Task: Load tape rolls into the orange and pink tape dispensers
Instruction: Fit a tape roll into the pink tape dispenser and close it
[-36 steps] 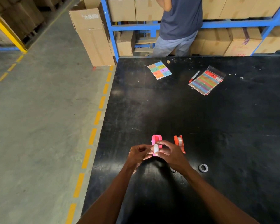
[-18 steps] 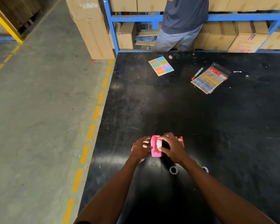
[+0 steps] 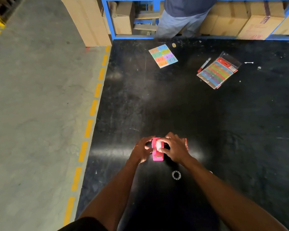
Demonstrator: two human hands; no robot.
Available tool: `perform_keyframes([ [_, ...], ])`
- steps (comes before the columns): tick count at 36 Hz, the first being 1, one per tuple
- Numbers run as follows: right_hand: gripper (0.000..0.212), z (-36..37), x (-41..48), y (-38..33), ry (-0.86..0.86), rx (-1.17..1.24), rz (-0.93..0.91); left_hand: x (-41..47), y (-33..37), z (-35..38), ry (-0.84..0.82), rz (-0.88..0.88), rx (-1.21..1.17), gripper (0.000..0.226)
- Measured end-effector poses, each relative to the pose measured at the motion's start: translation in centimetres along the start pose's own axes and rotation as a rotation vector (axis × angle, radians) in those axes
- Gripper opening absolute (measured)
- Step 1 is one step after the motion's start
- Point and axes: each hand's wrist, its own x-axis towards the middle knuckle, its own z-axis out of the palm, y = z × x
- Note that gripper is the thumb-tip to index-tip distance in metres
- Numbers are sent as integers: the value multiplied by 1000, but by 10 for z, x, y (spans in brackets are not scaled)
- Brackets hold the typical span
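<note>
I'm at the seating step: low in the frame's centre, my left hand (image 3: 143, 150) braces the pink tape dispenser (image 3: 157, 151) on the black table (image 3: 157, 100), while my right hand (image 3: 173, 148) pinches the white tape roll (image 3: 158, 145) down into its cradle. The orange dispenser (image 3: 185, 144) peeks out just right of my knuckles. Next, I judge, the roll needs pressing until its hub seats, then the tape end drawn to the cutter.

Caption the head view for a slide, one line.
Both hands, left hand and right hand, press a tape roll into the pink dispenser on the black table.
</note>
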Motion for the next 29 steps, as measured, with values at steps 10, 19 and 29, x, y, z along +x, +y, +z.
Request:
perform_keyframes([
  [10,40,6,2,-8,35,-190,10,5,1,-4,-39,-27,-53,54],
  [19,34,-1,6,-26,35,-357,38,1,3,-1,-13,-20,0,52],
  [29,42,-4,6,-30,15,-298,33,-3,5,4,15,-8,17,52],
])
